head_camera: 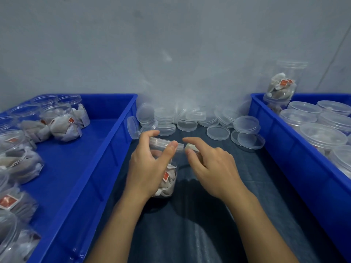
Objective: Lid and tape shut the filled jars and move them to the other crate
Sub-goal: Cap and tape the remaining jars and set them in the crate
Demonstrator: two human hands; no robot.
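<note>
A clear plastic jar (pixel 167 179) filled with white sachets stands in the middle, on dark cloth between two blue crates. A clear lid (pixel 161 142) sits on its mouth. My left hand (pixel 150 166) grips the jar near the top, thumb pressed against the lid's rim. My right hand (pixel 207 164) is just right of the lid and pinches a small whitish roll of tape (pixel 190 147) at its fingertips. The left blue crate (pixel 106 149) holds several open filled jars (pixel 62 124). The right blue crate (pixel 296 149) holds several lidded jars (pixel 322 137).
A heap of loose clear lids (pixel 190 118) lies behind the jar, under a clear plastic bag against the grey wall. One filled jar (pixel 281 86) stands tall at the right crate's back corner. The crate walls flank my hands closely on both sides.
</note>
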